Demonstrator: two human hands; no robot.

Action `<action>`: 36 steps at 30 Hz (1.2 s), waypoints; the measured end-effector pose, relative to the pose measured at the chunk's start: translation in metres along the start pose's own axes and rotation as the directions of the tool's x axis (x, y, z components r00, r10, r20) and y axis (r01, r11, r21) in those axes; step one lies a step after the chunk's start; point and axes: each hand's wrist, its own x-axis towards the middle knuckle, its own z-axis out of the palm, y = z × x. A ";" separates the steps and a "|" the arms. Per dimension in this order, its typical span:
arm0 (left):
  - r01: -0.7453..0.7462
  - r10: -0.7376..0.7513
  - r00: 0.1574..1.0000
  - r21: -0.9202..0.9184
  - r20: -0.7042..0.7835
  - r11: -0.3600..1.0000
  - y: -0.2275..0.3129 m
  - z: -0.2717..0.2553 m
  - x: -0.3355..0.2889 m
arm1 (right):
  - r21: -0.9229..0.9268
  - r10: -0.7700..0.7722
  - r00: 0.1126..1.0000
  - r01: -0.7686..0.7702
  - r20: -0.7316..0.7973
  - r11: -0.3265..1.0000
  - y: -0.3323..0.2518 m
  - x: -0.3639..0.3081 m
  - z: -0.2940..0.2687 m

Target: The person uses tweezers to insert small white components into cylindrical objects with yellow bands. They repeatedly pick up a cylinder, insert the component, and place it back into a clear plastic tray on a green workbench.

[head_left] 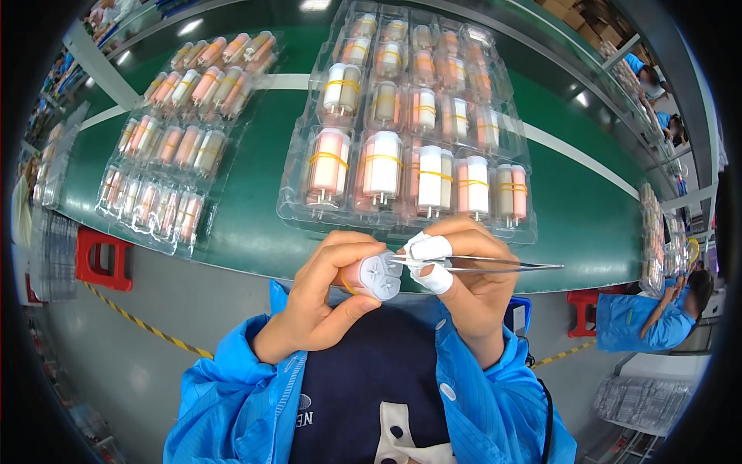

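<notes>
Centrally, a banded cylinder bundle point(374, 277) at the green table's point(251, 201) near edge, left hand point(325, 292) curled around it; right hand point(473, 282), fingertips white-wrapped, pinching metal tweezers point(529, 267), tips at bundle's capped end; beyond, clear tray point(294, 199) of similar bundles

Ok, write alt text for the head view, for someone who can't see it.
The left hand holds a banded bundle of cylinders while the right hand, two fingers wrapped in white, holds metal tweezers at the bundle's end. Beyond, clear trays of similar bundles lie on a green table.
</notes>
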 end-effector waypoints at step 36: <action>-0.111 0.114 0.992 0.067 -0.046 0.992 -0.002 -0.002 0.002 | -0.021 -0.044 0.999 0.045 0.024 0.999 0.000 0.001 0.001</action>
